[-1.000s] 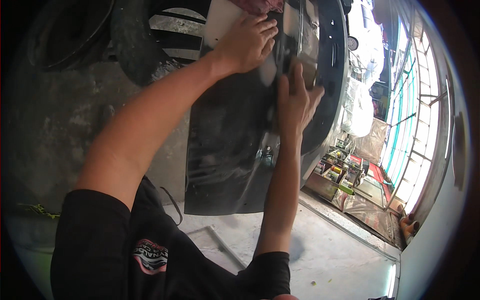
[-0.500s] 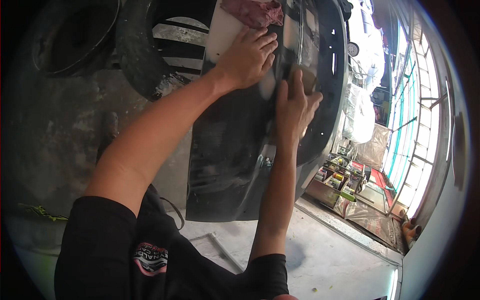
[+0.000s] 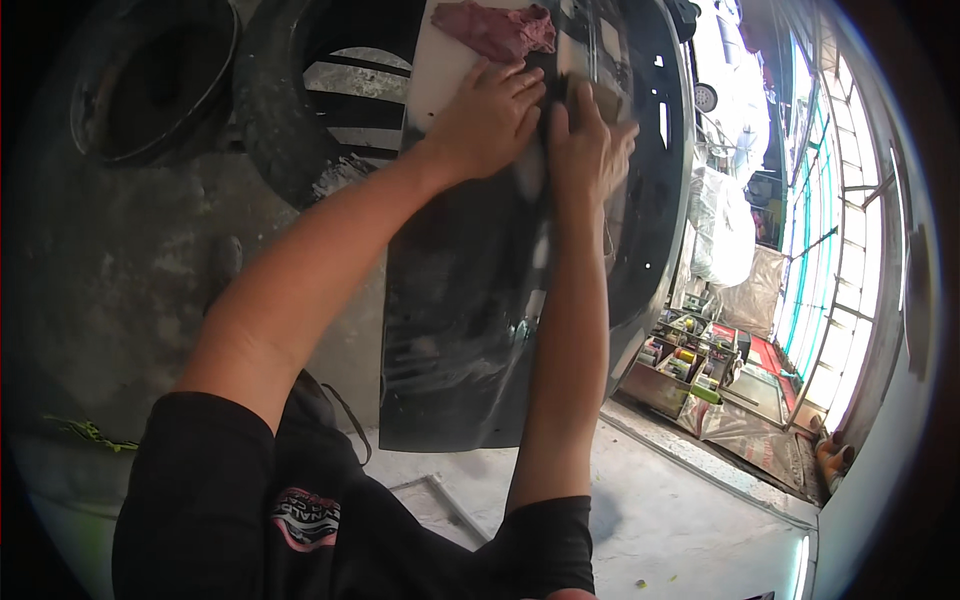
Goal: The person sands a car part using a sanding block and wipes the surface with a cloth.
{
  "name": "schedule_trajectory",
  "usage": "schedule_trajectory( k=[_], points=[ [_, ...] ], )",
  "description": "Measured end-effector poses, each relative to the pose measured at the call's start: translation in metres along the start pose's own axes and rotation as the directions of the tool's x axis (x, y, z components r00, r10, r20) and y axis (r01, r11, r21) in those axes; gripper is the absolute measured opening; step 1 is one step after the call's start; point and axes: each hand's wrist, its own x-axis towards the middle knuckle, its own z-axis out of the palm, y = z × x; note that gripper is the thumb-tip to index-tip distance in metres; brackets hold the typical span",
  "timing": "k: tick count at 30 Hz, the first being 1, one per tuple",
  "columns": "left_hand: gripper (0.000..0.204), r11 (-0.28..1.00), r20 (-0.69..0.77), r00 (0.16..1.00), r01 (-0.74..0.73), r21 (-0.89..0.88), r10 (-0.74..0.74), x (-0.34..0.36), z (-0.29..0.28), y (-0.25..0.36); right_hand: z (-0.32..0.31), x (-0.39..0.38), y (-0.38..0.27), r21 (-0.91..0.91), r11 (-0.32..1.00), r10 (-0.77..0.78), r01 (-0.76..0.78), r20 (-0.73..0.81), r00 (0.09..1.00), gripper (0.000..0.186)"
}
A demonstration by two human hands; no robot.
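Note:
A dark car body panel (image 3: 450,340), with pale patches along its upper part, stretches in front of me. My left hand (image 3: 485,120) lies on it with fingers out, just below a crumpled pink cloth (image 3: 495,30). To its right, my right hand (image 3: 585,150) grips a brownish, flat block (image 3: 610,95) against the panel beside a long ridge. The block is partly hidden under my fingers and slightly blurred.
A tyre (image 3: 270,120) and a black round rim or bin (image 3: 155,100) sit at upper left. At right are a white car (image 3: 720,60), wrapped items (image 3: 725,220), a shelf of cans and bottles (image 3: 680,355) and a bright barred opening (image 3: 840,270).
My right hand and block have moved up along the panel. My left hand is still on the panel near the cloth. The view has shifted slightly, showing more of the cloth.

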Motion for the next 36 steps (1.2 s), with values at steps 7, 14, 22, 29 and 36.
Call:
schedule_trajectory(
  k=[7, 14, 22, 29, 36],
  points=[
    [0.046, 0.999, 0.006, 1.000, -0.004, 0.035, 0.003, -0.009, -0.002, -0.016, -0.019, -0.075, 0.040, 0.098, 0.989, -0.106, 0.108, -0.019, 0.994, 0.052],
    [0.047, 1.000, -0.009, 1.000, 0.008, 0.003, -0.008, 0.000, 0.002, -0.004, -0.015, -0.044, 0.017, 0.004, 0.997, -0.072, 0.072, -0.075, 0.995, 0.054],
    [0.046, 1.000, -0.016, 1.000, 0.014, 0.028, -0.013, -0.008, -0.009, -0.012, -0.026, -0.082, 0.017, 0.032, 0.998, 0.057, -0.059, 0.046, 0.997, 0.050],
    [0.043, 0.996, -0.012, 1.000, -0.007, -0.087, 0.006, 0.002, 0.001, -0.015, -0.001, -0.006, -0.010, 0.067, 0.998, 0.024, -0.024, -0.003, 1.000, 0.052],
    [0.039, 0.997, -0.039, 0.998, -0.055, -0.058, 0.053, -0.002, -0.004, -0.013, -0.063, -0.172, 0.053, 0.039, 0.999, 0.023, -0.026, 0.068, 0.997, 0.066]
  ],
)
